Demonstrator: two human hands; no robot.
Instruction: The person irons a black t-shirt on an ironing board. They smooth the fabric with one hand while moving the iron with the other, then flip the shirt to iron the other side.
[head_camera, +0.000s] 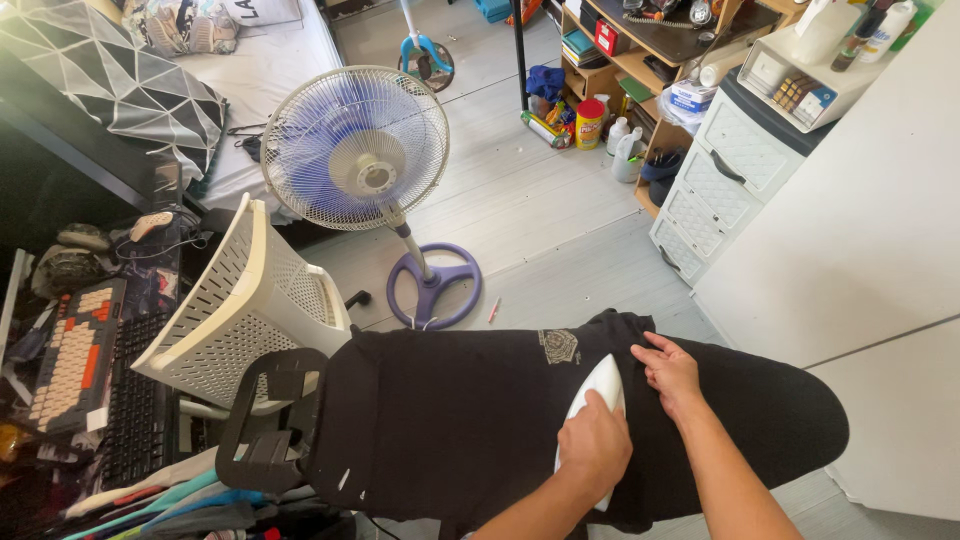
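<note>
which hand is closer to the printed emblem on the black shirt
Right. The right hand presses the black shirt just right of the emblem; the left hand grips the iron below it.

Black garment (450, 420) lies on the padded ironing board (790, 420). White plastic iron (597, 400) sits on it, left hand (592, 445) on top, right hand (668, 372) at 1 o'clock. Blue-bladed pedestal fan (357, 150) at 11 o'clock, white perforated laundry basket (235, 300) at 9 o'clock, white plastic drawer unit (715, 175) at 1 o'clock.
</note>
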